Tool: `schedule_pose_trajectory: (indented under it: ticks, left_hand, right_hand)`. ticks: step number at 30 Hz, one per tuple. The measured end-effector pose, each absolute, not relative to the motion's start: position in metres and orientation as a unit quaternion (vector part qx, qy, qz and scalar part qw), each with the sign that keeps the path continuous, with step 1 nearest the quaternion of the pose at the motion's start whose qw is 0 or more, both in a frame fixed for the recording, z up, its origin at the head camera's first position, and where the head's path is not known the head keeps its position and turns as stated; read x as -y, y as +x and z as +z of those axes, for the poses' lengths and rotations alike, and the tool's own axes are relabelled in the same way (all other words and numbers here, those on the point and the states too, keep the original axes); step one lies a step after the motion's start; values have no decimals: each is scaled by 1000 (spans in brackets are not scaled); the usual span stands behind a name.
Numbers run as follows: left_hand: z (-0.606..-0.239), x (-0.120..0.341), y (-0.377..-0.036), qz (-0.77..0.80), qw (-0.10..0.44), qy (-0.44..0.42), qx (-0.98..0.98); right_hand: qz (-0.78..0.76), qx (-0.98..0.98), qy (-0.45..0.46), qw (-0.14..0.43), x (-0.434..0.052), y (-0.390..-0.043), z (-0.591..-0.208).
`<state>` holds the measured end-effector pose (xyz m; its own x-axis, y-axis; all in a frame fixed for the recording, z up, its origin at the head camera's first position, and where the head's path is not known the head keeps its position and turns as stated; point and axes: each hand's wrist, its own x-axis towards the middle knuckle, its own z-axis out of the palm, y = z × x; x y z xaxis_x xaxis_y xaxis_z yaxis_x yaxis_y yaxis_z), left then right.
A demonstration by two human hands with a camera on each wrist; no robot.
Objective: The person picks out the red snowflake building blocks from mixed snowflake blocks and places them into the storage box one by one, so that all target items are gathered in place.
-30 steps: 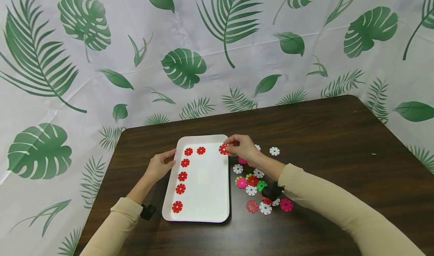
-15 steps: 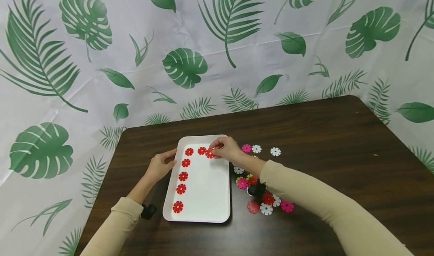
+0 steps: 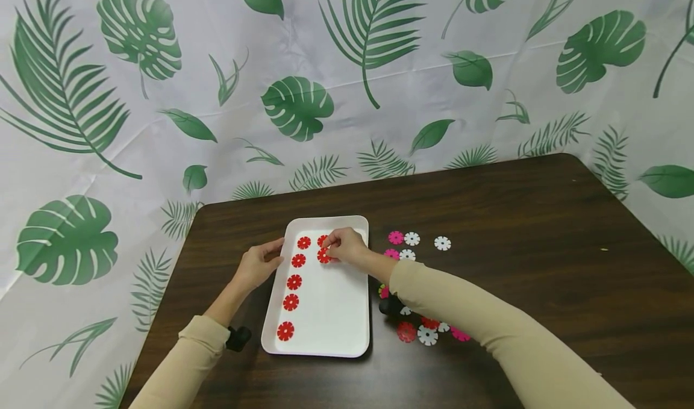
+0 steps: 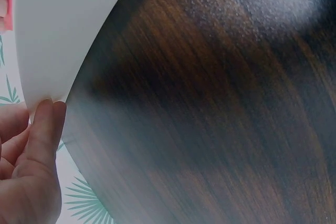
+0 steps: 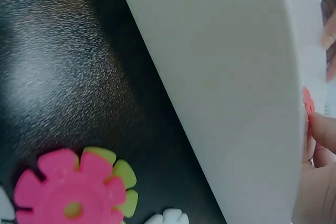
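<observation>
A white tray (image 3: 336,318) lies on the dark wooden table (image 3: 515,228). Several red flower-shaped discs (image 3: 291,282) form a column down its left side, with more along the top. My right hand (image 3: 343,246) pinches one red disc (image 3: 323,256) just over the tray's upper part, beside the column. My left hand (image 3: 260,264) holds the tray's left edge, fingertips (image 4: 47,124) on the rim. In the right wrist view the tray wall (image 5: 226,93) fills the frame, with the held red disc (image 5: 307,103) at my fingertips.
Loose discs in pink (image 3: 396,238), white (image 3: 442,243), red (image 3: 405,332) and green lie on the table right of the tray, partly under my right forearm. A pink disc (image 5: 71,190) lies over a green one close to the tray. A leaf-print cloth (image 3: 347,78) hangs behind.
My right hand has carried the red disc leftward from the tray's top right corner across the tray, and slightly down, to beside the left column. The left hand has stayed on the tray's edge.
</observation>
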<state>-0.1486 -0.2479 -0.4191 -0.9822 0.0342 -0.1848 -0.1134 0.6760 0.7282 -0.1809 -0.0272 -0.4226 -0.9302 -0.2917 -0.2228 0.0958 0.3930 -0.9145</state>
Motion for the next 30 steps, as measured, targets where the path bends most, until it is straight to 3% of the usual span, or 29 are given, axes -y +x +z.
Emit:
schedule_pose_trajectory:
  ticks: [30]
  left_hand:
    - [-422,249,-150,406,94,-26,-909]
  right_hand:
    - [-470,-870,-64,135,48,-187,-435]
